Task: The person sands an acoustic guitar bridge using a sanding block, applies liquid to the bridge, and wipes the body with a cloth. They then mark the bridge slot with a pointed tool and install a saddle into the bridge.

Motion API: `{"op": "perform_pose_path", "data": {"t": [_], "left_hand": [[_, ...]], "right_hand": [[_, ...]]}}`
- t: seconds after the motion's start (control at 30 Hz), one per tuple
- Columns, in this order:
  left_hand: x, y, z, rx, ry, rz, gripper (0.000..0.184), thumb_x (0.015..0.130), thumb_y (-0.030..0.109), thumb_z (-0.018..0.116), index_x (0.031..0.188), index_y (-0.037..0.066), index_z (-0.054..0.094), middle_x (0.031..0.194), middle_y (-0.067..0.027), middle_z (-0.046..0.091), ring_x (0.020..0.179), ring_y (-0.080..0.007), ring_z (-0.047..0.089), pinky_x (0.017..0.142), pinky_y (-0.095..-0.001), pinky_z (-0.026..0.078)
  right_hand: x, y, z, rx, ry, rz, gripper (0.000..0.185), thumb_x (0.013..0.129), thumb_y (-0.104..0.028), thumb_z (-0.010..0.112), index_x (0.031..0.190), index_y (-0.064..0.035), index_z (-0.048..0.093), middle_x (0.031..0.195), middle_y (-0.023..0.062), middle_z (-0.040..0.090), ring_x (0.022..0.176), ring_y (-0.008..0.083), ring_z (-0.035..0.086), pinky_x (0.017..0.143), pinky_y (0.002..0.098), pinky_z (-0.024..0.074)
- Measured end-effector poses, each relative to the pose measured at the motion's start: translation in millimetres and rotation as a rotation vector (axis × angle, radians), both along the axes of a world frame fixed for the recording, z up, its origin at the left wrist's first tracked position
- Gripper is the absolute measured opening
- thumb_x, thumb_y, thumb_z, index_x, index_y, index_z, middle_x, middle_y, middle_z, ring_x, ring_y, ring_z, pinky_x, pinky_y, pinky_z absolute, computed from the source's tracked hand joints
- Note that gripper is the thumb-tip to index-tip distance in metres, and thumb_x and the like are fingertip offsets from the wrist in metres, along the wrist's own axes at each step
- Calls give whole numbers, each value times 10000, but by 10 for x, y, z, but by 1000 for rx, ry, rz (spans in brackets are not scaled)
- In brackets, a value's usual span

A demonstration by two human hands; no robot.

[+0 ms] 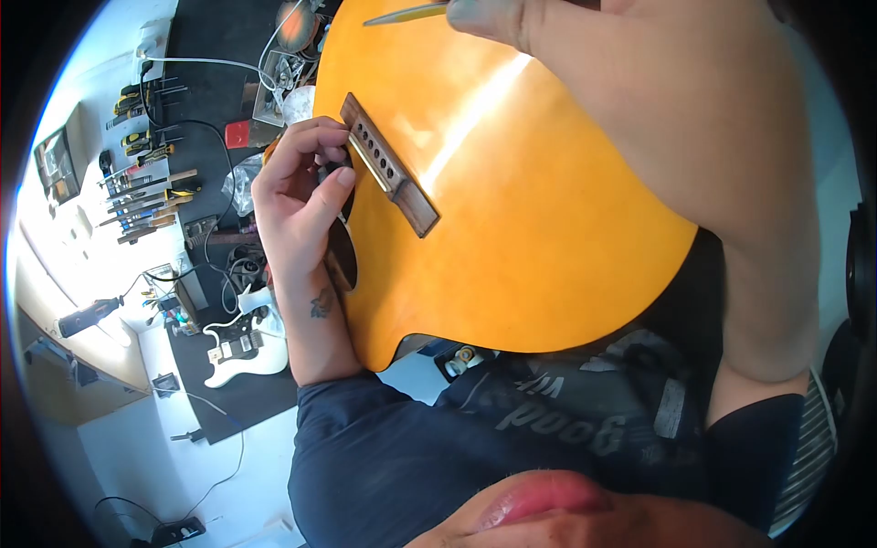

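Note:
An acoustic guitar body with an orange-yellow top [512,274] lies before me. On it is a dark wooden bridge [416,208] with a row of pin holes and a pale saddle strip. My left hand [297,196] rests by the bridge, its fingers half curled and thumb apart, a fingertip at the bridge's edge. The dark soundhole [343,256] shows partly behind that wrist. Close to the camera, my right hand [603,64] grips a slim pointed metal tool [408,15] above the top; its far end is out of frame.
Screwdrivers and other hand tools [146,183] hang at the left. The dark bench [196,46] carries a bin of small metal parts [285,73], a red box [237,134], cables and a white electric guitar body [242,352]. A black cylindrical device [89,317] stands out at the left.

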State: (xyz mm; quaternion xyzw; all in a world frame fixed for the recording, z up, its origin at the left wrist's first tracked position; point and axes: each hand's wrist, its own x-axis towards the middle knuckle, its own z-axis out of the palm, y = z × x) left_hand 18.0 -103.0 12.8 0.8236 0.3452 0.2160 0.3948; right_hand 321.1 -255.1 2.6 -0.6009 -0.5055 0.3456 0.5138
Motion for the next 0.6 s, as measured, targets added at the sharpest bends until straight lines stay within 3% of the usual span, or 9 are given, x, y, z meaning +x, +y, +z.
{"op": "perform_pose_path", "data": {"t": [0.17,0.23,0.3,0.37,0.43,0.5,0.57,0.6], "left_hand": [[-14,29,-38,-22,-10,-8,286,874,-36,685,1158,-65,695,1215,-74,651,1033,-129,568,946,-270,461],[-27,81,-72,-16,-27,-43,285,868,-45,672,1151,-61,708,1193,-67,638,1006,-115,558,907,-256,465],[-37,112,-102,-25,-44,-39,280,866,-51,658,1140,-70,709,1192,-66,637,986,-103,554,890,-243,461],[22,79,-125,11,-39,-29,274,854,-53,633,1115,-61,715,1169,-50,647,957,-91,557,877,-239,461],[-16,69,-159,42,13,-34,285,853,-54,623,1122,-50,716,1190,-49,646,991,-97,557,906,-253,462],[6,82,-188,99,-2,-20,257,836,-38,617,1070,-54,722,1099,-42,663,911,-94,564,839,-243,467],[35,69,-192,149,-11,-12,242,816,-25,620,1032,-66,721,1023,-39,673,837,-96,570,783,-241,475],[27,68,-137,146,-10,-3,240,815,-17,624,1028,-64,724,1010,-43,673,830,-100,571,779,-246,478]], "right_hand": [[3,108,116,53,156,-125,314,1048,-120,694,1356,-76,737,1014,75,803,800,167,688,753,311,528],[117,185,-284,291,339,-142,302,1047,-129,701,1342,-63,724,1020,61,779,814,159,674,777,304,536],[266,256,-470,506,544,-120,198,1018,-104,736,1180,7,761,969,26,726,823,122,648,793,270,542],[534,190,-615,493,168,-350,213,1063,-112,689,1248,-8,708,986,-15,695,816,59,592,777,224,512],[839,91,-767,521,115,-582,207,987,-181,754,1125,-31,788,928,9,759,882,66,680,828,271,558],[1200,62,-1010,304,-79,-792,222,962,-188,766,1123,-40,797,892,28,772,839,115,711,820,293,569],[1438,185,-1331,83,-337,-786,240,938,-195,773,1130,-55,808,898,79,793,842,190,754,819,334,585],[1349,213,-1162,-61,-410,-790,259,915,-194,780,1141,-74,817,947,126,804,886,274,775,844,389,598]]}}
